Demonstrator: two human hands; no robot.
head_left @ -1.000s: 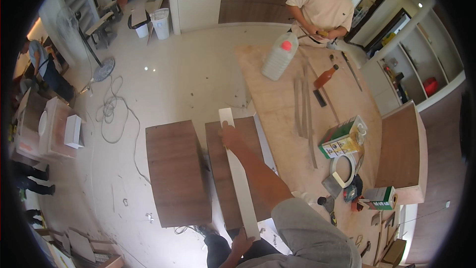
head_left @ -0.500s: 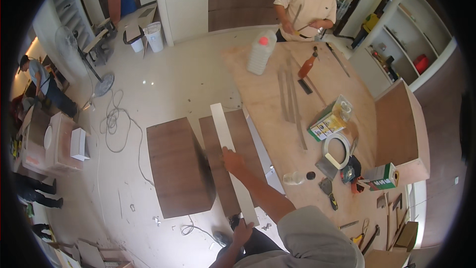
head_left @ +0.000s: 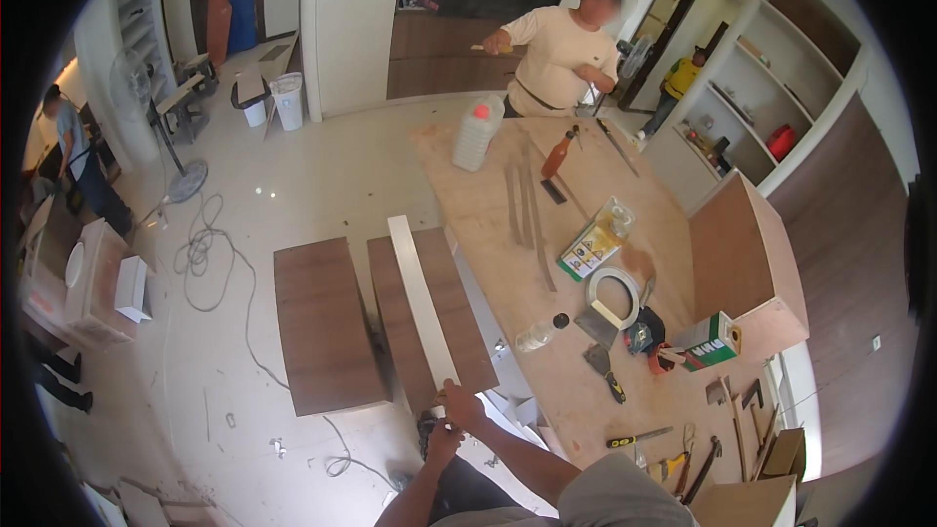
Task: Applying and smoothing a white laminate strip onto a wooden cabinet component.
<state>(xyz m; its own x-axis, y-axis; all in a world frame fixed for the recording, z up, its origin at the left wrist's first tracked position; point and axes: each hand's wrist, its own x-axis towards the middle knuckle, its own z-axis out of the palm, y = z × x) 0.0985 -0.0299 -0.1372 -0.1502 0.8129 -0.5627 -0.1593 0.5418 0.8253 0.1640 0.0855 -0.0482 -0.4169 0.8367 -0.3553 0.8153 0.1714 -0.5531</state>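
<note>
Both hands close around the near end of a long, narrow white board [head_left: 422, 307]: the right hand [head_left: 461, 406] wraps it from above, fingers curled shut on its edge, and the left hand [head_left: 441, 439] grips just below. A second ago the right arm stretched far along the strip; now it has drawn back to the end, so the strip is held by one end, ready to be lifted or slid. The strip lies lengthwise on the right of two dark brown rectangular wood panels [head_left: 434, 317] lying on the pale floor [head_left: 293, 176]. Beside them stands a plywood worktable [head_left: 488, 234] strewn with tools, where another person in a cream shirt [head_left: 558, 54] works.
</note>
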